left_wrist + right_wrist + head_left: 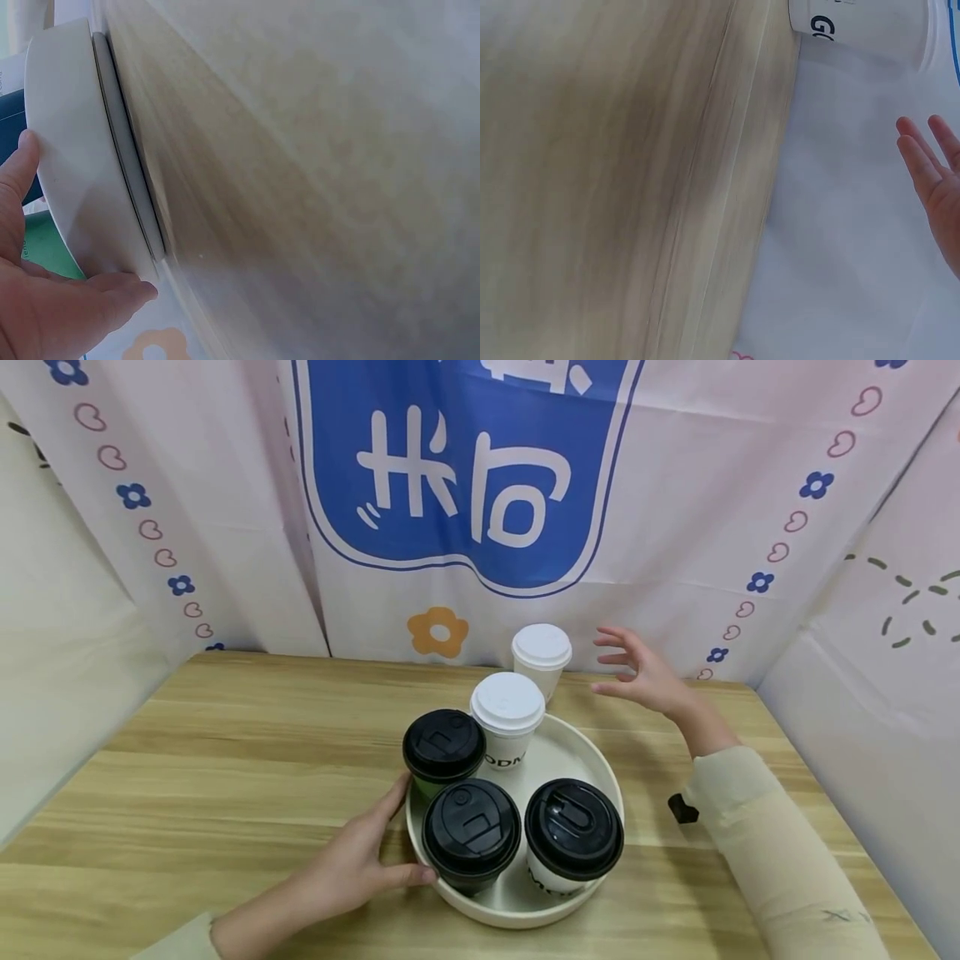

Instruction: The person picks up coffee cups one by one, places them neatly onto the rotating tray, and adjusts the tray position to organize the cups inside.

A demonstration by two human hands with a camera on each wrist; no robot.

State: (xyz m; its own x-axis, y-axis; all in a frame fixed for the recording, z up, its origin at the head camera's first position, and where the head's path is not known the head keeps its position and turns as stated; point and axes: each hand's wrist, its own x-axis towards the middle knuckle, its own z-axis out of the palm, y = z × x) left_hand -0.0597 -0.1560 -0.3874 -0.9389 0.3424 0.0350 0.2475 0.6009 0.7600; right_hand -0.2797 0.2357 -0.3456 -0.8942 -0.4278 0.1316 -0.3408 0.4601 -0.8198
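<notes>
My left hand holds the left side of a round white tray, thumb and fingers spread along its rim. In the left wrist view, the thumb and fingers touch the tray's outer wall. Inside the tray stand a green paper cup with a black lid, a dark cup with a black lid, a white cup with a black lid and a white-lidded white cup. Another white-lidded cup stands behind the tray. My right hand hovers right of it, fingers apart, touching nothing.
The wooden table meets a printed cloth backdrop at its far edge, close behind the rear cup. White cloth also hangs along the right side. A small black object lies beside the right sleeve.
</notes>
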